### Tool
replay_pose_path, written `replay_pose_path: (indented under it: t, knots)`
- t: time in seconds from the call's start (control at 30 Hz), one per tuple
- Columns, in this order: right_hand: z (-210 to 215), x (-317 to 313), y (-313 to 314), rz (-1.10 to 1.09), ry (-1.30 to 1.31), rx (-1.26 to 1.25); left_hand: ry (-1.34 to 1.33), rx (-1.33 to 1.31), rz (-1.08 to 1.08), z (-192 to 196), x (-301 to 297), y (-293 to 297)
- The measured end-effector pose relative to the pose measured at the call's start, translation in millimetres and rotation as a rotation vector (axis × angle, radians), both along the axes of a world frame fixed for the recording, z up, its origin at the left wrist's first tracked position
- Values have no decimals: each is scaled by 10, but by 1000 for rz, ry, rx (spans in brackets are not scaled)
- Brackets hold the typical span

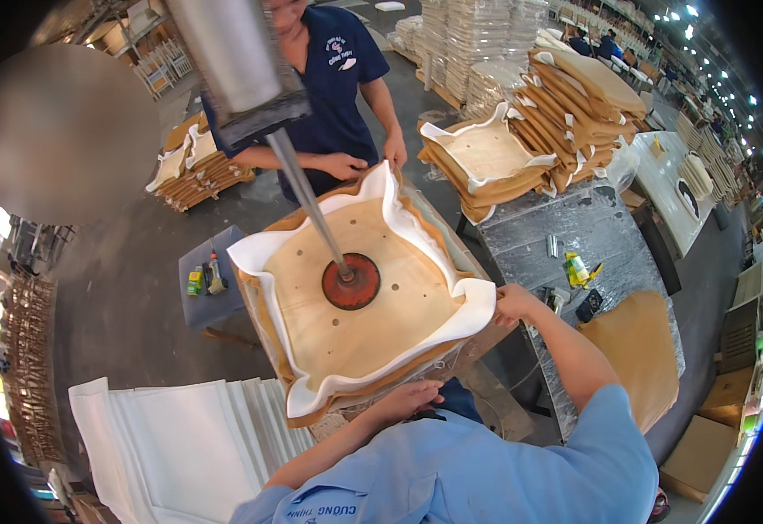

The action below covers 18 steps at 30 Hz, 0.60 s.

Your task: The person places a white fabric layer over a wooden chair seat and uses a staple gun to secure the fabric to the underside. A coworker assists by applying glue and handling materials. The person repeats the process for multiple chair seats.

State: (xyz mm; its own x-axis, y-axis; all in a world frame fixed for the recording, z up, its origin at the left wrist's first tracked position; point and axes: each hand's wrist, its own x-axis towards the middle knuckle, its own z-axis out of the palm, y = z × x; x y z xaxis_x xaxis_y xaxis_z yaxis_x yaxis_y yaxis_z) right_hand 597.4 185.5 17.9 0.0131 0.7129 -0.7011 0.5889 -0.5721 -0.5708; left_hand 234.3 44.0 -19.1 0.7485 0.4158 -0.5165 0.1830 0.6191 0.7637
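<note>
Now: both hands on the seat pad under the press.

Left hand [408, 400] lies on the near edge of the seat pad [360, 301], fingers curled over the white foam [477, 306] and tan cover; right hand [514, 303] pinches the foam at the right corner. Pad sits on a stand mid-frame, plywood side up, foam and cover folded up all round. Red press disc [351, 281] on a metal rod [307, 196] bears on the board's centre. Co-worker in a dark blue shirt [333, 79] stands at the far side, both their hands on the far edge. Finished pads [486, 162] stacked on the worktop [591, 236] at right, white foam sheets [181, 445] stacked lower left, small tools on a blue stool [211, 288] at left.
</note>
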Motion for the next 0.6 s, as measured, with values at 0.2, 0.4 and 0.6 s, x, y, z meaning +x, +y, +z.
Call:
replay_pose_path:
  t: [0.2,0.4,0.6]
  knots:
    - [-183,154,308,129,110,-330,-58,-436,152,-148,1069,400]
    - [-211,100,312,250,198,-379,-231,-599,534,-201,1706,590]
    - [-234,56,250,729,78,-50,-81,-590,913,-123,1990,704]
